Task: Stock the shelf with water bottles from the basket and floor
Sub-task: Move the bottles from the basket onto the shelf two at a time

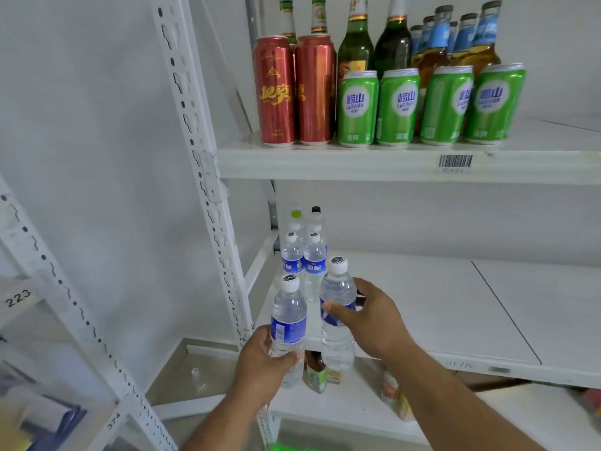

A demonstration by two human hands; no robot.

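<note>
The person holds two water bottles upright at the front left corner of the middle shelf (422, 304), a white board. The left hand (260, 359) has its fingers wrapped round the lower body of the left bottle (288, 317), which is in front of the shelf's edge. The right hand (374, 320) clasps the right bottle (336, 307) at its blue label, thumb across the front.

Just behind these, further back on the same shelf, two rows of standing bottles (304, 255) run toward the white back wall. The rest of that shelf, to the right, is plain white board with a seam line.

Above the middle shelf, the upper shelf (357, 164) carries two red cans (296, 89), four green cans (429, 105) and glass bottles (390, 37) behind them; a barcode sticker (455, 161) sits on its front edge. Below the middle shelf, a lower board holds a few small colourful bottles (317, 372). Left of it stands the perforated white upright post (201, 164), and further left another rack marked 223 (18, 297), against a pale wall.
</note>
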